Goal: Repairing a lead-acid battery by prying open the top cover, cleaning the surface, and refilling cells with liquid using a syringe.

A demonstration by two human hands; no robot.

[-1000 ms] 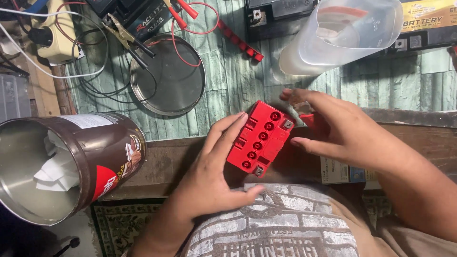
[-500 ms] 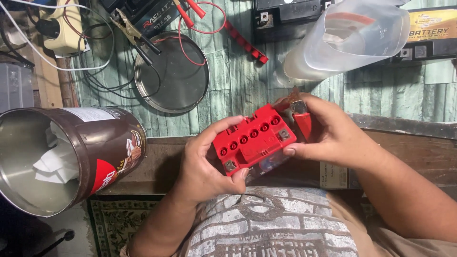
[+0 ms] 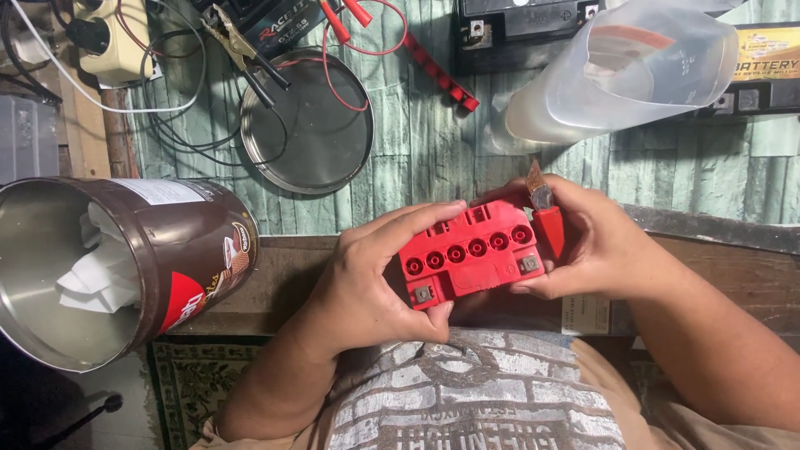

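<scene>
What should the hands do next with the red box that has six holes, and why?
Probably set the red battery flat on the table. Both the left hand and the right hand hold it up tilted, and the right hand also pinches a red-handled tool beside the open holes.

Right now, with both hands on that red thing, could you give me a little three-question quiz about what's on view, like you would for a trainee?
1. True or false: the red battery lies flat on the table, untouched.
2. Which hand also holds the red-handled utility knife? A) left hand B) right hand C) neither
3. What lies inside the brown tin can tipped on its side?

Key:
1. False. The left hand and the right hand both grip it, held up in front of the person.
2. B. The knife sits between the right hand and the battery's end, blade pointing up.
3. Crumpled white paper.
</scene>
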